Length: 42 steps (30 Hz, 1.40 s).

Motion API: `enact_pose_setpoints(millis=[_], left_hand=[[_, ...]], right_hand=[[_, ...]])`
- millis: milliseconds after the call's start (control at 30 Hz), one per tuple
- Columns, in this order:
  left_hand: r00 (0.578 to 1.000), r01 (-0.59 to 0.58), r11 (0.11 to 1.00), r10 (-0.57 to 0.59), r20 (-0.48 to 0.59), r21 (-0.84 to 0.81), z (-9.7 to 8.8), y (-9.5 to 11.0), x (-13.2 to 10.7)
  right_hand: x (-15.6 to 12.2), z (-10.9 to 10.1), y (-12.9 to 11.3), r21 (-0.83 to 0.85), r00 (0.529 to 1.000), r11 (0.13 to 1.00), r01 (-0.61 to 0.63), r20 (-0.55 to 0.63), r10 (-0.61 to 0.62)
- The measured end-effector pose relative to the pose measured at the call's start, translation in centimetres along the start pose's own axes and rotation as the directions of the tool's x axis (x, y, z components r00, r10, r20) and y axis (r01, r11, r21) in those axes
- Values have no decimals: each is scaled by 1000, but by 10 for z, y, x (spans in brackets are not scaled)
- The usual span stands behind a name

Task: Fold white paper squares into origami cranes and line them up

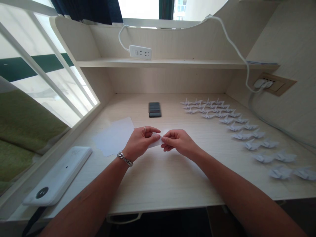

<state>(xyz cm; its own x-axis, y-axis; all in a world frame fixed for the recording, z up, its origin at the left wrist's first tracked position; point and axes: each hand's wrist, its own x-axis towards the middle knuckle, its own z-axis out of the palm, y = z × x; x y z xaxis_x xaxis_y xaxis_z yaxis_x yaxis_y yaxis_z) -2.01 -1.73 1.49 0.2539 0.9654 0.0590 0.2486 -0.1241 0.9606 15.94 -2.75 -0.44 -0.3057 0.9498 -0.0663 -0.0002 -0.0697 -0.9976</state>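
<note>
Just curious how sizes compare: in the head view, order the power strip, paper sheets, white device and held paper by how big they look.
1. White device
2. Paper sheets
3. Power strip
4. Held paper, judging only its visible part

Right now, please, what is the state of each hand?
Left hand: closed, pinching a small folded piece of white paper.
Right hand: closed, pinching the same paper at its right end.

Mid-frame, left hand (140, 141) and right hand (180, 141) partly hide the paper piece (155, 144); pixelation blurs the black device (155, 110) above.
</note>
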Motion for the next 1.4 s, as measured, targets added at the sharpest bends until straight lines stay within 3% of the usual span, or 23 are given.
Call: enact_pose_setpoints(millis=[300, 700, 900, 1133, 1400], left_hand=[[993, 116, 983, -117, 1, -146, -2, -4, 3], [992, 124, 964, -128, -4, -234, 0, -6, 4], [990, 138, 952, -123, 70, -273, 0, -5, 4], [996, 63, 998, -63, 56, 3, 0, -1, 1], [998, 40, 998, -42, 47, 50, 4, -1, 2]], right_hand=[[0, 1, 0, 58, 1000, 998, -15, 0, 15], [-1, 1, -2, 64, 1000, 998, -16, 12, 15], [0, 0, -1, 76, 1000, 997, -30, -3, 31], [-1, 0, -2, 58, 999, 997, -51, 4, 51], [3, 2, 6, -22, 997, 996, 82, -10, -82]])
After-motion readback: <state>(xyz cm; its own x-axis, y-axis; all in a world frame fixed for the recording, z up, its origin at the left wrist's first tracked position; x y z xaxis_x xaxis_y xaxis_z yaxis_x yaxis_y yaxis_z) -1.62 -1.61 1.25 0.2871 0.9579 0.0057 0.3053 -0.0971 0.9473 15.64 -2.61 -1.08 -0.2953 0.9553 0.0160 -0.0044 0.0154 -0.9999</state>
